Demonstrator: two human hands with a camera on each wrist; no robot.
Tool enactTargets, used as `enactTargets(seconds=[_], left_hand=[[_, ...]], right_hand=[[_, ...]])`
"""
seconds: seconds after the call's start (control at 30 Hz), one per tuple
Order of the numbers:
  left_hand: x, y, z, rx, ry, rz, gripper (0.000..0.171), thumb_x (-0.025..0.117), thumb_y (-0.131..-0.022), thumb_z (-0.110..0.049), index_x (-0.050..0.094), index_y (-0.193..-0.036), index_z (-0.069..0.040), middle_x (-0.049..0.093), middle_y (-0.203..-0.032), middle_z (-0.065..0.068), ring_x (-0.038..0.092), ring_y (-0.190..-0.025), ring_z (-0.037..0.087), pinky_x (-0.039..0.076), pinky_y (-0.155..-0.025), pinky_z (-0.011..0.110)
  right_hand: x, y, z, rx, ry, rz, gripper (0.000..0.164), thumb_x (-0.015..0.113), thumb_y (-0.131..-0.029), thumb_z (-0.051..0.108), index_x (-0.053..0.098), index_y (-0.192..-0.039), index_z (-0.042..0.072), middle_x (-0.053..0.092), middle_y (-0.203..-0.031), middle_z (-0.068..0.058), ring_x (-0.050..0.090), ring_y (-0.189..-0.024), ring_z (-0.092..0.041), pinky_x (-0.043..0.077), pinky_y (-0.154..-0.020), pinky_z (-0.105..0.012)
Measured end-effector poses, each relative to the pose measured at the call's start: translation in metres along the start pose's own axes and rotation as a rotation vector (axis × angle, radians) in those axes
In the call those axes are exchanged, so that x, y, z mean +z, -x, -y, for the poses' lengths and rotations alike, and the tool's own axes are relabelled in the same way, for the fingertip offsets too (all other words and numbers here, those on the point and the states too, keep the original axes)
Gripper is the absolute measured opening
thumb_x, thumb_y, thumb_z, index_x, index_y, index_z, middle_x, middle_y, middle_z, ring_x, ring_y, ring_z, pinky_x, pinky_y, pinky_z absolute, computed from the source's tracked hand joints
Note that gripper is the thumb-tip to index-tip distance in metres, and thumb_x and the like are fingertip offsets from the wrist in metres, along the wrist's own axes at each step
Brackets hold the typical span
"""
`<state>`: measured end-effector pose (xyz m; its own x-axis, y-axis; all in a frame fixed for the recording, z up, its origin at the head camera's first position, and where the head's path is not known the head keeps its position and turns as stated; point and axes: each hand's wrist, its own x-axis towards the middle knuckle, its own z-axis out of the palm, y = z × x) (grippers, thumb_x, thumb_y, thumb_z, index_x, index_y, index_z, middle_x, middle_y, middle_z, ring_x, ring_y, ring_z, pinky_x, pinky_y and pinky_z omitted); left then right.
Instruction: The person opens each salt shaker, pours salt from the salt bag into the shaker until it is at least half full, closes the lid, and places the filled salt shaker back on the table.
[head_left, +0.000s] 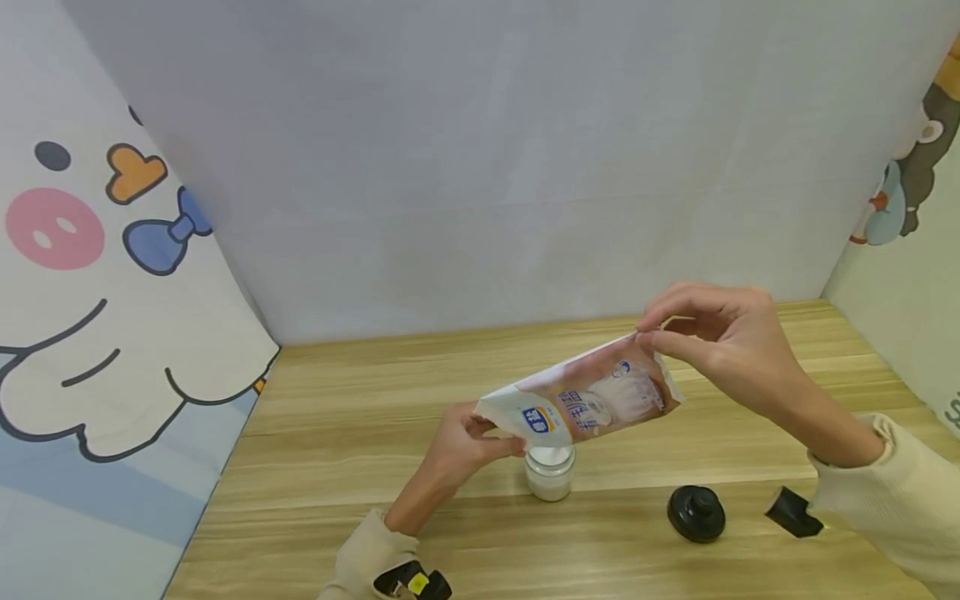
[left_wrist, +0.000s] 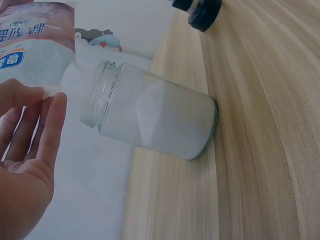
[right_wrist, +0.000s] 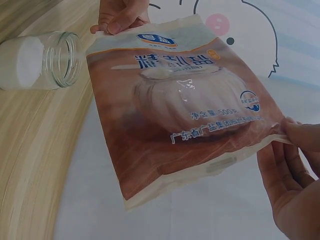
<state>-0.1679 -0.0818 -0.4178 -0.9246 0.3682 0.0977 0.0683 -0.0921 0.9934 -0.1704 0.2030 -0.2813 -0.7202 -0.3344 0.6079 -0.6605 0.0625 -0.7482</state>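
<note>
A brown and pale-blue salt bag (head_left: pixel 592 396) is stretched between both hands above the table, tilted with its right end higher. My left hand (head_left: pixel 468 442) pinches a corner at the pale-blue end, between thumb and fingers. The opposite end is pinched by my right hand (head_left: pixel 731 342). A glass jar (left_wrist: pixel 155 112) stands upright without a lid, just below the bag's lower end. White salt (right_wrist: pixel 30 62) lies inside it. In the head view the bag hides the back of the jar's mouth.
A black round lid with a knob (head_left: pixel 696 512) lies on the wooden table (head_left: pixel 337 467), right of the jar. A pale wall (head_left: pixel 510 167) rises behind the table, with cartoon-printed panels (head_left: pixel 90 317) at the sides. Each wrist carries a black camera.
</note>
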Motion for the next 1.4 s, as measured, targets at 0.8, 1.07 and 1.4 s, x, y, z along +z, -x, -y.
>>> enactTargets(seconds=[0.8, 1.07, 1.4], left_hand=[[0.0004, -0.0004, 0.0011, -0.012, -0.014, -0.008, 0.038, 0.072, -0.072, 0.010, 0.065, -0.108, 0.007, 0.068, -0.102, 0.018, 0.066, -0.089, 0.027, 0.057, -0.077, 0.044], [0.0008, -0.0002, 0.0006, -0.027, -0.023, -0.010, 0.038, 0.072, -0.072, 0.009, 0.064, -0.109, 0.006, 0.068, -0.103, 0.017, 0.066, -0.090, 0.027, 0.057, -0.078, 0.044], [0.0008, 0.0003, 0.0013, -0.015, 0.003, 0.000, 0.039, 0.071, -0.072, 0.010, 0.063, -0.111, 0.006, 0.067, -0.103, 0.017, 0.066, -0.091, 0.027, 0.057, -0.077, 0.045]], right_hand=[[0.0004, -0.0009, 0.0002, -0.009, -0.016, 0.004, 0.019, 0.064, -0.077, -0.020, 0.069, -0.085, -0.004, 0.065, -0.087, -0.012, 0.062, -0.081, -0.017, 0.056, -0.075, -0.021], [-0.0005, -0.0007, -0.0006, -0.013, -0.033, 0.009, 0.018, 0.064, -0.077, -0.021, 0.068, -0.085, -0.006, 0.066, -0.087, -0.010, 0.062, -0.081, -0.017, 0.056, -0.074, -0.021], [-0.0003, -0.0014, -0.0017, -0.018, -0.031, 0.012, 0.018, 0.064, -0.077, -0.021, 0.068, -0.086, -0.006, 0.066, -0.087, -0.011, 0.062, -0.081, -0.018, 0.056, -0.074, -0.021]])
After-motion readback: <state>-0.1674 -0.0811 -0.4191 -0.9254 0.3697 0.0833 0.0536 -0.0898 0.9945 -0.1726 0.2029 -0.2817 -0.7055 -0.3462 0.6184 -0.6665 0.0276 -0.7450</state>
